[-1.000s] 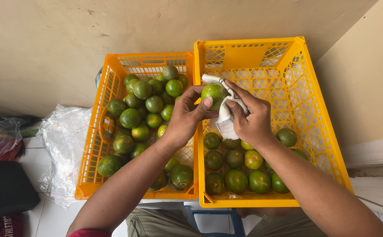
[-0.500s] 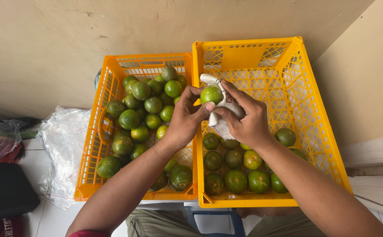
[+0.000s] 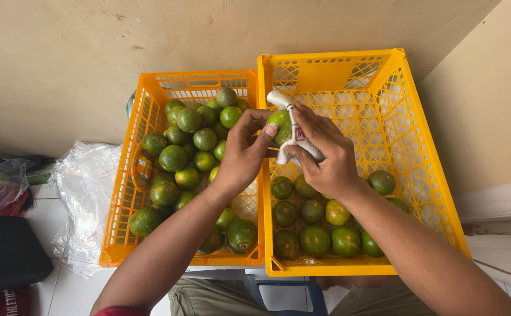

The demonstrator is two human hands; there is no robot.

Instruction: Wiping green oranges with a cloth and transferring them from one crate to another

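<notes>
My left hand (image 3: 244, 151) grips a green citrus fruit (image 3: 279, 123) above the seam between two yellow crates. My right hand (image 3: 322, 155) holds a white cloth (image 3: 293, 142) pressed against the right side of that fruit, covering part of it. The left crate (image 3: 131, 175) is heaped with several green fruits (image 3: 188, 146). The right crate (image 3: 419, 169) has several green fruits (image 3: 317, 225) along its near end, and its far half shows bare mesh.
A crumpled clear plastic bag (image 3: 85, 199) lies on the floor left of the crates. A black bag (image 3: 6, 251) sits at the far left. A beige wall (image 3: 150, 35) stands behind the crates, and a white ledge (image 3: 501, 205) runs along the right.
The cloth has slid from beneath the fruit up over its right side. Both hands have shifted slightly up and left, and the fruit has turned in my left hand.
</notes>
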